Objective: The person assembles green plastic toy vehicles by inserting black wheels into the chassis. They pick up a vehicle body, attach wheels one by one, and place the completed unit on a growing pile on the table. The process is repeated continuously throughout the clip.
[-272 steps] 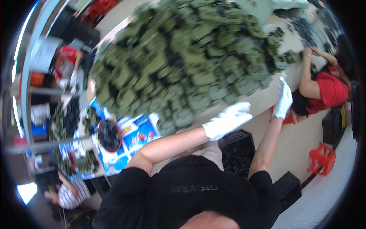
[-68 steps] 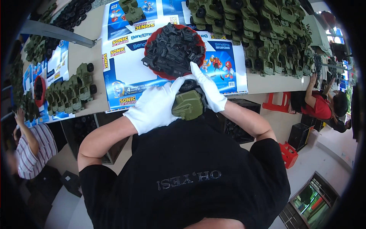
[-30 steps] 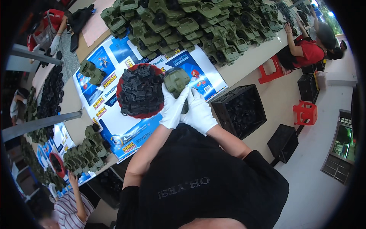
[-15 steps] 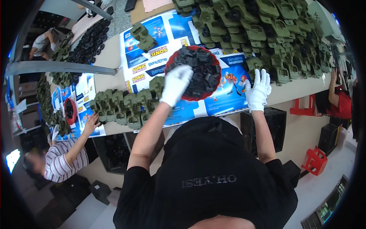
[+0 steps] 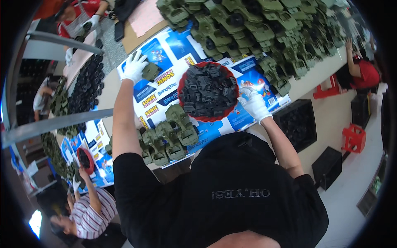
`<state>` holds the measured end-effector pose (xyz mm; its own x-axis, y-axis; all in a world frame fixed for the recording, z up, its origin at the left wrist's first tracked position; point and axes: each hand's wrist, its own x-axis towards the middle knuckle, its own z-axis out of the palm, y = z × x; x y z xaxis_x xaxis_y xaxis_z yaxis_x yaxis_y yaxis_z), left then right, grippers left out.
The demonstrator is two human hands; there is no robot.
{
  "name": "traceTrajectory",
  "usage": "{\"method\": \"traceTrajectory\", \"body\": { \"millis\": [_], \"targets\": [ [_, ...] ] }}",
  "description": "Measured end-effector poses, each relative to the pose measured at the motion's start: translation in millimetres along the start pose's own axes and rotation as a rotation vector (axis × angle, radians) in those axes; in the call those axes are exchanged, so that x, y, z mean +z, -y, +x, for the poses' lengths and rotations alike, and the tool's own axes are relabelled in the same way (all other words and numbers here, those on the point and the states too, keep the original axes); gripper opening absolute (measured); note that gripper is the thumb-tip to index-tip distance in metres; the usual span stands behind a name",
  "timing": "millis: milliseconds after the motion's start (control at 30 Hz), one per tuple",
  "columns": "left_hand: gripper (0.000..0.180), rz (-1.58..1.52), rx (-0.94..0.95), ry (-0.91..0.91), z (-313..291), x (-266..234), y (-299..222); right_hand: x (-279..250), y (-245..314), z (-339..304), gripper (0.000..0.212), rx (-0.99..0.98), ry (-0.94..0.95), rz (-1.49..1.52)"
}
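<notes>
My left hand [image 5: 133, 69], in a white glove, reaches to the far left of the printed sheets with its fingers spread. It is beside a single green plastic toy vehicle body [image 5: 151, 72] and seems to touch its left side. My right hand [image 5: 255, 105], gloved too, is at the right rim of a red bowl [image 5: 180, 91], fingers apart and pointing at it. I see nothing held in it. Small black plastic parts [image 5: 209, 89] fill the bowl. Nearer me, several green vehicle bodies [image 5: 178, 128] stand in a row, partly hidden by my left arm.
A large heap of green bodies [image 5: 256, 29] covers the far right of the table. Black wheels [image 5: 87, 89] lie at left behind a metal bar [image 5: 58, 126]. Co-workers sit at left, far left and right. Black crates [image 5: 295, 124] and a red stool [image 5: 354, 138] stand at right.
My left hand has gone from above the bowl to the lone green body at far left. My right hand has moved left to the bowl's rim. The whole view has turned.
</notes>
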<state>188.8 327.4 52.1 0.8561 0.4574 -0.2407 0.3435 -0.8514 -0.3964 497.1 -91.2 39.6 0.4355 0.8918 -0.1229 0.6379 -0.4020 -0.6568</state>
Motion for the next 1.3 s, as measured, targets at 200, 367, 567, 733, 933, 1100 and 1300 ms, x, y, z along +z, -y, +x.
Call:
{"method": "traceTrajectory", "body": {
  "millis": [200,367,567,733,933,1100,1300],
  "targets": [
    [0.080,-0.476,-0.248,0.136,-14.5,-49.5,-54.3,4.1,6.1,3.3,0.029,0.038,-0.096,0.049],
    [0.088,-0.691,-0.495,0.258,-25.1,-8.2,-64.3,5.8,9.8,37.2,0.038,0.112,-0.075,0.013],
    [0.075,-1.099,-0.640,0.008,-69.6,-39.7,-71.3,-5.1,14.5,87.8,0.049,-0.060,0.286,-0.327],
    [0.033,-1.855,-0.659,-0.104,-140.3,-95.4,-121.5,-14.2,1.4,102.6,0.048,-0.389,0.378,-0.379],
    [0.041,-2.174,-0.608,0.143,-197.3,-157.1,-213.5,-42.0,10.1,75.1,0.049,-0.309,0.365,0.157],
    [0.053,-2.389,-0.557,0.198,-180.2,-164.2,-259.3,-29.6,8.1,62.1,0.047,-0.050,0.433,0.491],
    [0.057,-2.469,-0.603,0.110,-153.1,-173.4,-279.4,-14.9,21.1,61.5,0.043,-0.444,0.131,-0.053]
  ]
}}
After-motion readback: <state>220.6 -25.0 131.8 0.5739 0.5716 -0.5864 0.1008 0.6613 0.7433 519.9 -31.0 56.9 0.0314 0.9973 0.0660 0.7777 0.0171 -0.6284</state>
